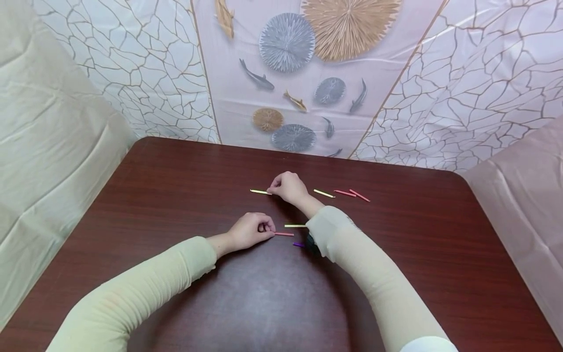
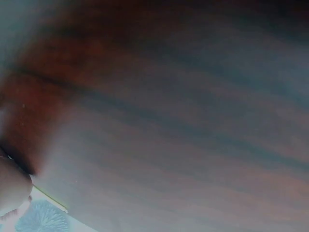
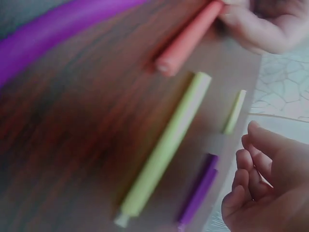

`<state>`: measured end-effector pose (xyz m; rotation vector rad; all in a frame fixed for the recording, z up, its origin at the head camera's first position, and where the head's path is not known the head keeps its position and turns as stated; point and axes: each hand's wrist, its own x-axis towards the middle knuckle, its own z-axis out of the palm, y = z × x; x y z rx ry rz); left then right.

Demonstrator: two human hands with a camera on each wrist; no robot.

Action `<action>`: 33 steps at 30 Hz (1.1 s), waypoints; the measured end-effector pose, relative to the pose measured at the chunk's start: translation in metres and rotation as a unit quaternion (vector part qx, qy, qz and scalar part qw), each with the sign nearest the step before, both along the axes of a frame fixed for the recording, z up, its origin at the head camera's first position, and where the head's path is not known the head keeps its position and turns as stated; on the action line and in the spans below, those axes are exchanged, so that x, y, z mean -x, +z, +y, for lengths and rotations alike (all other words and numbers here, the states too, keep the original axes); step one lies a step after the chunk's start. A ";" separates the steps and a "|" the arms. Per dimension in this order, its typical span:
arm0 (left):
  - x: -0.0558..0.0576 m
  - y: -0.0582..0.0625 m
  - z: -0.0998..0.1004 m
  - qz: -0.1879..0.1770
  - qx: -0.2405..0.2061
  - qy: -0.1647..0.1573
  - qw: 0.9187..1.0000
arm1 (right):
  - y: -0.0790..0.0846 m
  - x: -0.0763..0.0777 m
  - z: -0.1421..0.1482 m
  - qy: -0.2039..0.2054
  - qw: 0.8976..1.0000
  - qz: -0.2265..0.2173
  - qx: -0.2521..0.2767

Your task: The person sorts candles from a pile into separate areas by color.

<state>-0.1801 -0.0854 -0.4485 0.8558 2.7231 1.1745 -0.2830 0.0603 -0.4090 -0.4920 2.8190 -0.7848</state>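
Note:
My left hand (image 1: 252, 230) pinches one end of a slim red candle (image 1: 284, 234) at the table's middle. Just beyond lies a yellow candle (image 1: 294, 226), its wick end showing in the right wrist view. A purple candle (image 1: 297, 244) sits nearer me, partly covered by the right wrist. Farther back, my right hand (image 1: 288, 188) is low over the table, fingers loosely bent, beside the end of another yellow candle (image 1: 261, 192). In the right wrist view a gap separates that hand (image 3: 270, 179) from the yellow candle (image 3: 235, 112) and from purple candle pieces (image 3: 199, 193).
Right of my right hand lie a yellow candle (image 1: 324, 193) and two red candles, one (image 1: 344, 193) almost touching the other (image 1: 359, 195). The brown table (image 1: 176, 181) ends at a patterned backdrop (image 1: 290, 102). Pale cloth (image 1: 57, 127) hangs at the sides.

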 end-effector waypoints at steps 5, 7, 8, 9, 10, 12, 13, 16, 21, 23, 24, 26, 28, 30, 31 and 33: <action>0.000 -0.001 0.001 0.001 0.003 -0.001 1.000 | 0.014 -0.005 0.013 0.010 0.999 0.007 0.053; 0.000 -0.001 0.001 -0.002 0.005 0.001 1.000 | 0.021 -0.009 0.021 0.010 0.998 0.009 0.063; 0.000 -0.001 0.001 0.000 0.005 0.000 1.000 | 0.024 -0.011 0.025 0.010 0.998 0.010 0.068; 0.000 -0.001 0.002 -0.001 0.006 0.001 1.000 | 0.027 -0.013 0.030 0.010 0.997 0.011 0.069; 0.000 0.000 0.002 -0.004 0.007 0.003 1.000 | 0.029 -0.015 0.035 0.011 0.997 0.012 0.072; 0.000 0.000 0.002 -0.004 0.008 0.002 1.000 | 0.031 -0.020 0.047 0.014 0.997 0.012 0.079; 0.000 0.000 0.002 -0.005 0.009 0.002 1.000 | 0.031 -0.023 0.053 0.015 0.997 0.011 0.081; -0.001 0.001 0.002 -0.004 0.001 0.001 1.000 | 0.028 -0.035 0.071 0.025 0.996 0.009 0.085; -0.002 0.000 0.000 0.024 -0.021 -0.007 0.999 | 0.015 -0.057 0.095 0.038 0.996 -0.005 0.078; -0.002 -0.001 0.000 0.018 -0.014 -0.002 1.000 | 0.009 -0.065 0.103 0.044 0.996 -0.012 0.077; -0.001 -0.001 0.000 0.016 -0.009 -0.001 1.000 | 0.005 -0.069 0.106 0.048 0.996 -0.019 0.078; -0.001 0.000 0.000 0.000 -0.001 0.003 1.000 | 0.000 -0.077 0.112 0.060 0.994 -0.032 0.082; 0.000 0.000 0.001 -0.005 0.007 0.004 1.000 | -0.005 -0.084 0.118 0.074 0.993 -0.048 0.082; 0.000 0.000 0.001 -0.008 0.010 0.004 1.000 | -0.008 -0.091 0.123 0.089 0.991 -0.065 0.080; 0.000 0.000 0.001 -0.011 0.010 0.005 1.000 | -0.009 -0.094 0.125 0.097 0.990 -0.072 0.079; 0.000 0.001 0.002 -0.016 0.013 0.008 1.000 | -0.010 -0.099 0.127 0.110 0.988 -0.080 0.075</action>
